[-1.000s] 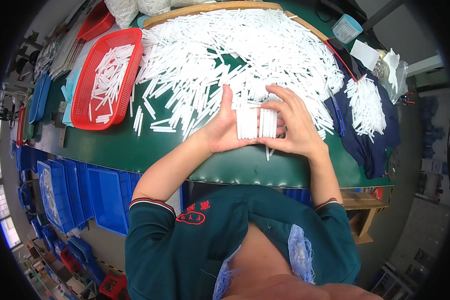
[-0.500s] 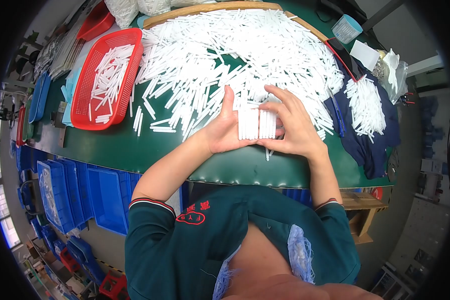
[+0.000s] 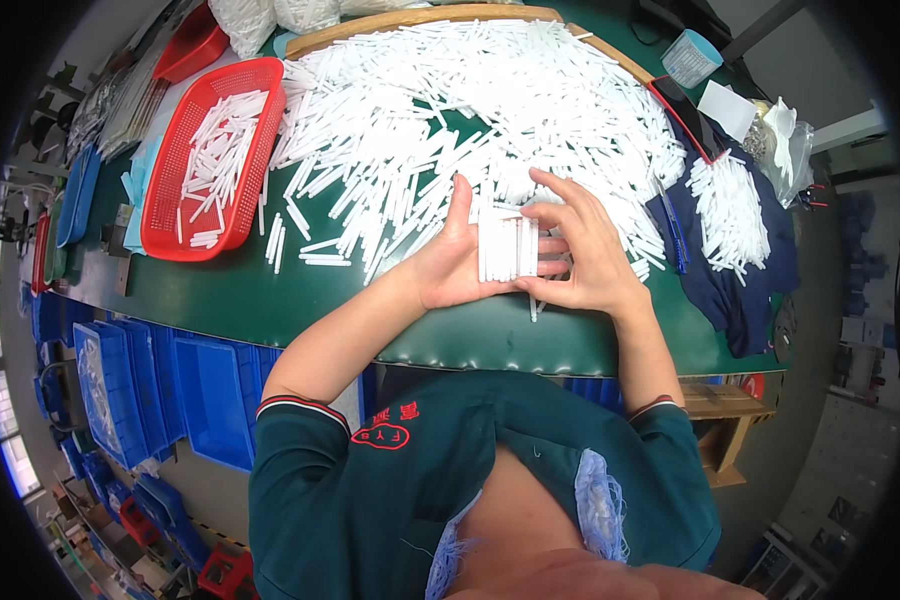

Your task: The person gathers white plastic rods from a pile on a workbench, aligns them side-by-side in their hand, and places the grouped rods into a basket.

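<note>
A row of short white sticks (image 3: 507, 250) stands side by side across the fingers of my left hand (image 3: 446, 264). That hand is palm up, its thumb raised and its fingertips showing beyond the row on the right. From the right, my right hand (image 3: 595, 262) grips the end of the row, thumb at the bottom and bent fingers at the top. A large loose pile of the same white sticks (image 3: 560, 90) spreads over the green table (image 3: 300, 310) beyond both hands. Just below my right thumb, a loose stick (image 3: 534, 310) lies on the table.
To the left stands a red perforated basket (image 3: 160, 215) with some sticks in it. A wooden strip (image 3: 420, 17) borders the pile at the back. On the right, more sticks lie on dark blue cloth (image 3: 745, 315), near a blue pen-like tool (image 3: 678, 240). Blue bins (image 3: 215, 400) sit below the table.
The gap within the row has closed: the sticks at its right end have moved left against the others. Both hands stay in nearly the same place.
</note>
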{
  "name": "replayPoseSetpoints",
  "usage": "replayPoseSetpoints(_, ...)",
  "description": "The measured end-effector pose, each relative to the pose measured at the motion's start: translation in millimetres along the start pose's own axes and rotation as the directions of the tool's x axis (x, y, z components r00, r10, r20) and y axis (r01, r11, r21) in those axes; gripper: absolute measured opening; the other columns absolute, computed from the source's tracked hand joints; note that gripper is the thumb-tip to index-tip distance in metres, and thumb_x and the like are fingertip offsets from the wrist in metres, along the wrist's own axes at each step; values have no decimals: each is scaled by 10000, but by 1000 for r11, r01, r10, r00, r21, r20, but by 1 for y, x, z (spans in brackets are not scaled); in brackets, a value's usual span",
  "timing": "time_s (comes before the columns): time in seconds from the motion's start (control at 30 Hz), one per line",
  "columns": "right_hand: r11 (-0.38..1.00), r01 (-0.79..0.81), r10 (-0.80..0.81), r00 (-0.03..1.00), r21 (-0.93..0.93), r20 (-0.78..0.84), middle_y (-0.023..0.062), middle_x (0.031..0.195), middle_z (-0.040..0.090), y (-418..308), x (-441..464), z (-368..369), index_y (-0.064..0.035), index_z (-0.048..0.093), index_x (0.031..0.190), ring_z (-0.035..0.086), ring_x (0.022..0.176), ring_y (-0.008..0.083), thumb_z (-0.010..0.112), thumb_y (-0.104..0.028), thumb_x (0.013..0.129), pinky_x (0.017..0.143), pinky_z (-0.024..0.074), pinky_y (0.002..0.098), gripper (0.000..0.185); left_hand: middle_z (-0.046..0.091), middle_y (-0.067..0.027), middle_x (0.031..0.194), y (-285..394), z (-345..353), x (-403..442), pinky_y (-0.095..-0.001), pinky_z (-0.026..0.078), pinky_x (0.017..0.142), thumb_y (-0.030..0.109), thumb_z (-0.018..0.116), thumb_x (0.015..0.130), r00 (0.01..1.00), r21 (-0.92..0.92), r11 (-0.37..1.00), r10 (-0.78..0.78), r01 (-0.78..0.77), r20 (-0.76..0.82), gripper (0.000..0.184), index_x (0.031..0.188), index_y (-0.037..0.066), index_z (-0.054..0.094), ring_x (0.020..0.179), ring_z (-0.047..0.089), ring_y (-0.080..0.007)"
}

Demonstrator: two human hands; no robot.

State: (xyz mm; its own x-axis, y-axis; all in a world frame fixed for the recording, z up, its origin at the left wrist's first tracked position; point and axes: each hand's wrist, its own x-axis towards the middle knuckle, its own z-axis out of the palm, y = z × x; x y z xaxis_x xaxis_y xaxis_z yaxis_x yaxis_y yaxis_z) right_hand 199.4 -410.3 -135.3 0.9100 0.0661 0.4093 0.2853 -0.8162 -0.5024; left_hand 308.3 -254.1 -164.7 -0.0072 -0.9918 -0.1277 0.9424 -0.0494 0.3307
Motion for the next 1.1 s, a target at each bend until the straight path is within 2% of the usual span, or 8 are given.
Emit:
replayPoseSetpoints(0.07,1000,10,-10,1000,-3,-8,146,1308,449,1,0,-1,-82,533,1089,475,1129,344,759,-272,563,995,341,476,603,363,-239,1359,0,0,0,-456,339,1034,849,162,690,1000,-6,1000,7,-7,-10,1098,1380,0,255,1269,376,-344)
replayPoseSetpoints(0.13,998,-40,41,999,52,-19,145,1308,451,3,-1,-3,-83,540,1084,477,1128,344,759,-258,565,986,350,467,590,394,-237,1337,1,-1,0,-456,351,1026,842,168,702,996,2,1000,20,-20,-91,1078,1361,-2,290,1254,398,-344)
replayPoseSetpoints(0.23,1000,-16,16,998,-9,-58,146,1308,450,4,0,-8,-83,544,1091,472,1136,344,759,-242,568,978,357,457,587,413,-234,1325,6,3,-2,-456,356,1023,834,168,717,990,14,999,46,-45,-133,1059,1345,-5,315,1245,413,-335)
replayPoseSetpoints(0.47,998,-42,41,999,-41,-23,147,1308,448,6,-1,-11,-84,534,1161,450,1165,348,744,-238,595,979,352,444,623,412,-229,1328,9,2,-4,-454,351,1028,831,162,724,996,-10,999,30,-31,-83,1060,1359,-7,299,1235,430,-313)
replayPoseSetpoints(0.77,988,-128,129,992,90,-7,144,1322,444,4,-2,2,-83,527,1187,451,1168,342,765,-323,612,967,361,422,667,396,-202,1358,5,1,-3,-443,357,1020,847,147,699,997,33,999,-31,33,-64,1096,1379,-4,272,1226,443,-301)
replayPoseSetpoints(0.97,977,-173,170,985,121,37,130,1314,456,0,-2,5,-95,552,1138,477,1140,329,759,-319,631,943,383,407,592,395,-200,1358,1,1,-3,-474,368,1004,841,156,704,998,-33,998,-62,61,-18,1077,1385,15,268,1217,451,-303)
replayPoseSetpoints(1.1,971,-208,206,978,119,31,124,1303,469,2,-3,6,-100,565,1112,498,1111,318,740,-287,652,914,409,393,527,408,-200,1344,1,4,-4,-504,355,1008,838,168,705,994,-15,998,-65,64,-88,1054,1385,41,281,1224,443,-301)
